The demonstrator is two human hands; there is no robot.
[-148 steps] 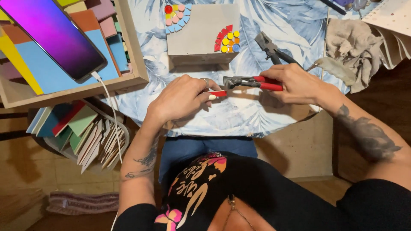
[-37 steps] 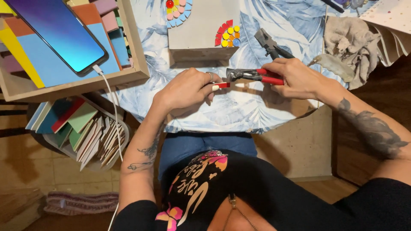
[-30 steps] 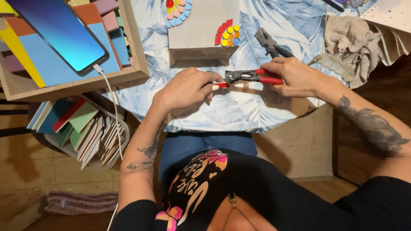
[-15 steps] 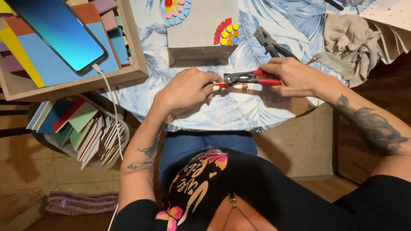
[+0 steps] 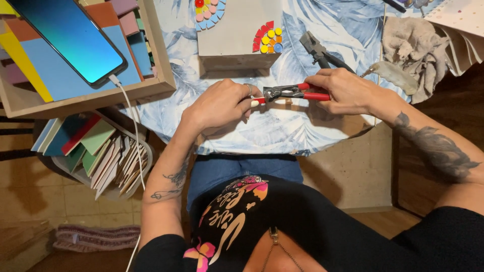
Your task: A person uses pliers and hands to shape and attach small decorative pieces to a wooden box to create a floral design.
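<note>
roughly at the middle of the table edge, over the blue leaf-print cloth [image 5: 297, 128], the two hands meet. going left to right: the left hand [image 5: 222, 103] is curled, its fingertips pinching a small red piece [image 5: 258, 100] and holding it out to the right. touching that piece are the jaws of the red-handled nippers [image 5: 292, 93], whose long axis runs almost level, left to right, jaws toward the left hand and handles toward the right. the right hand [image 5: 343, 90] is wrapped closed around those handles. so the piece lies just right of the left hand and at the far left tip of the tool; the left hand is nearer it. just beyond stands a grey block [image 5: 237, 35] with coloured tiles, and a second, dark pair of pliers [image 5: 320, 53].
</note>
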